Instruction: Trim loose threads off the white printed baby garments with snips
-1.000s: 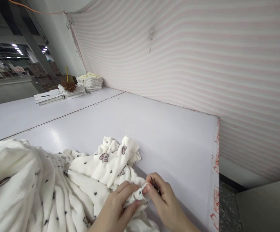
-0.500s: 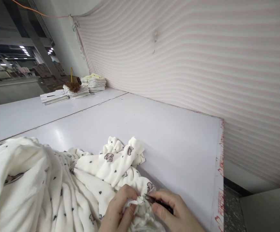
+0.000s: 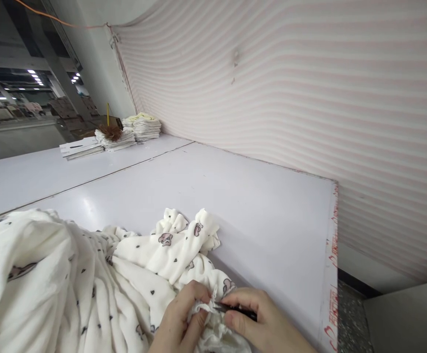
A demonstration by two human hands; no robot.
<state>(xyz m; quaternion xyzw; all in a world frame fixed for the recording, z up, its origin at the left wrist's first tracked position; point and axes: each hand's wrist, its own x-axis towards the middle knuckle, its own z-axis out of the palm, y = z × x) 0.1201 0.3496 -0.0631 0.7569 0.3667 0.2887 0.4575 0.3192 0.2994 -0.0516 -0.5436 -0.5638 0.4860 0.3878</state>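
Note:
A white plush garment (image 3: 143,267) with small dark hearts and mauve bear prints lies bunched across the near left of the table. At its lower right, my left hand (image 3: 184,316) pinches the ruffled white edge between thumb and fingers. My right hand (image 3: 257,314) is closed around a small dark pair of thread snips (image 3: 241,311). The tips of the snips meet the ruffled edge right beside my left fingertips. Whether the blades are apart cannot be made out. Part of the ruffle is hidden behind my fingers.
The white table (image 3: 265,215) has a red-printed strip (image 3: 332,294) along its right edge. Stacks of folded white cloth (image 3: 143,126) and a brown bristly object (image 3: 110,132) stand at the far left. A pink-striped sheet (image 3: 290,88) hangs behind the table.
My right hand and the snips have shifted slightly left, closer to my left fingertips. The snips lie flatter now. My left hand still pinches the same edge.

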